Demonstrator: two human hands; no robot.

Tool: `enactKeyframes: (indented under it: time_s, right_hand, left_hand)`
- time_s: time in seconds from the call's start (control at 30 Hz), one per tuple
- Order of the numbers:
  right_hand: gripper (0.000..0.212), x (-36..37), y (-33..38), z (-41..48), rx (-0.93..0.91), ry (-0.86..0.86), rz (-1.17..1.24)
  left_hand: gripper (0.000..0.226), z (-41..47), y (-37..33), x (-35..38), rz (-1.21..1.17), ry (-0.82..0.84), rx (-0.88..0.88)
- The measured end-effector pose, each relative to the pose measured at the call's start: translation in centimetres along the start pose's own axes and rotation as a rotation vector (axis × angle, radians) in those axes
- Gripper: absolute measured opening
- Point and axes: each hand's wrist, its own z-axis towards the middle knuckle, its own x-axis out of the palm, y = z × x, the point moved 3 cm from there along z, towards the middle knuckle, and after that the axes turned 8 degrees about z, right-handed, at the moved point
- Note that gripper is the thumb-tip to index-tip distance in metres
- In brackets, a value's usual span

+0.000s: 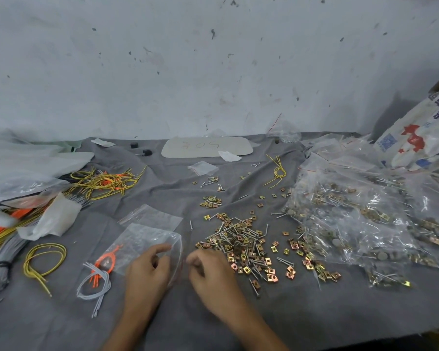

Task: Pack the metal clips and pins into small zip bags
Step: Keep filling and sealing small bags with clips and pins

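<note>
Lying on the grey cloth near its front edge, the clear zip bag is being held at its right-hand edge by the left hand, whose curled fingers and thumb are pinching the plastic there. The right hand is hovering just beside that same edge with its fingers bent inward, but they are blurring, so I cannot tell whether they are gripping anything or touching the bag. Spreading out immediately to the right of that hand is the loose heap of clips and pins, brassy square clips mixing with thin silver pins, too tangled to count. An orange tie is showing at the bag's lower left corner; whether it is sitting inside the bag or beneath it is unclear. Grey ties and a looped yellow wire are lying further left. A second empty bag is resting behind the first, partly overlapped by it. Filled bags are piling up on the far right, their contents glinting through crumpled plastic, and a printed sack behind them is being cut off by the frame edge. Both forearms are running out of view at the bottom.
</note>
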Motion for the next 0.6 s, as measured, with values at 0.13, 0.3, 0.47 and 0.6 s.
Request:
enactKeyframes:
  time_s: [0.13, 0.3, 0.47, 0.6]
  right_hand:
    - [0.008, -5.3, -2.5, 1.6, 0.036, -0.09, -0.194]
    - [0.01, -11.2, -5.7, 3.7, 0.218, -0.143, -0.429]
    - [0.018, -12.5, -7.4, 4.6, 0.364, -0.056, -0.501]
    - [0.027, -11.6, -7.5, 5.0, 0.406, 0.044, -0.532]
  left_hand:
    - [0.031, 0.2, 0.4, 0.1, -0.011, 0.014, -0.014]
    - [0.033, 0.3, 0.7, 0.3, -0.016, 0.006, -0.012]
    - [0.032, 0.4, 0.8, 0.4, -0.02, -0.004, 0.002]
    - [0.03, 0.5, 1.0, 0.5, -0.017, -0.009, -0.004]
